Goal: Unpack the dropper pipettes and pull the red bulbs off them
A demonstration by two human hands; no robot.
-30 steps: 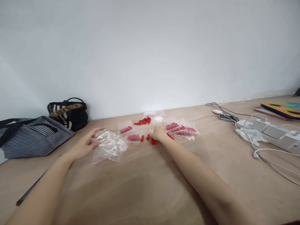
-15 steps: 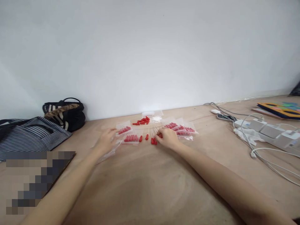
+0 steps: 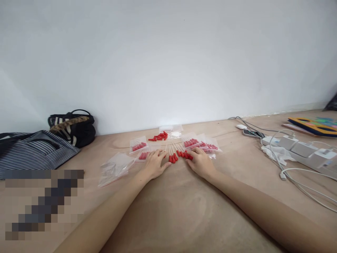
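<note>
Several thin sticks with red tips (image 3: 177, 154) lie fanned on the wooden table (image 3: 171, 211). My left hand (image 3: 154, 163) lies flat with its fingers stretched toward the left side of the fan. My right hand (image 3: 200, 163) rests on the table at the right side, fingers spread and touching the red tips. Small clear bags holding red pieces lie behind: one bag (image 3: 138, 145) at the left, several bags (image 3: 201, 143) at the right. Loose red pieces (image 3: 159, 136) sit near the wall. A pile of empty clear bags (image 3: 115, 168) lies left of my left hand.
A striped bag (image 3: 34, 151) and a black bag (image 3: 73, 128) stand at the left by the wall. A power strip with white chargers and cables (image 3: 302, 149), a phone (image 3: 252, 133) and coloured books (image 3: 313, 125) lie at the right.
My left hand let go of the empty clear bags and moved right to the red-tipped sticks. My right hand drew back slightly. Both hands now flank the fan.
</note>
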